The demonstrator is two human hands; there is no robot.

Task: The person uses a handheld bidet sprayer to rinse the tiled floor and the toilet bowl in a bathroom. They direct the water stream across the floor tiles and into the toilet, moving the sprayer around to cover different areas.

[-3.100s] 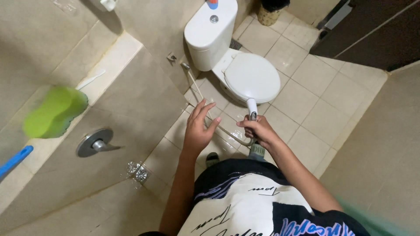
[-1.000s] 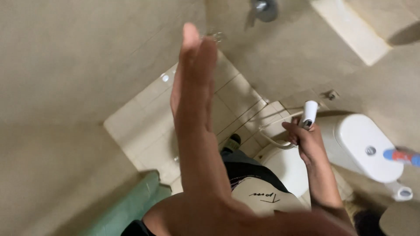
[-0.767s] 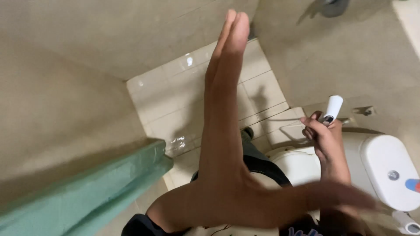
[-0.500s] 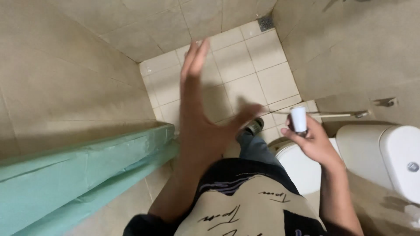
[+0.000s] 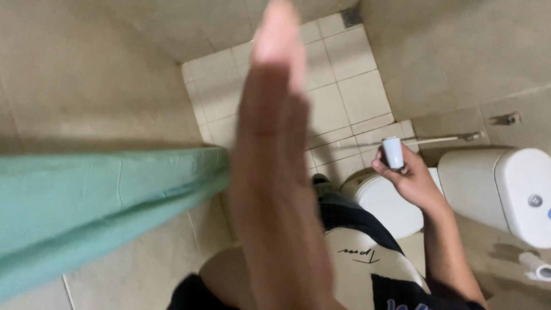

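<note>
1. One left hand [image 5: 275, 92] raised close to the camera, fingers straight and pressed together, holding nothing; blurred.
2. One right hand [image 5: 410, 181] fingers wrapped around one white spray head [image 5: 393, 152], nozzle face up, above the front edge of the toilet lid [image 5: 381, 204].
3. One white cistern [image 5: 516, 189] just right of the lid.
4. One green curtain [image 5: 97, 201] at left.
5. Tiled floor [image 5: 356, 86] farthest.
</note>
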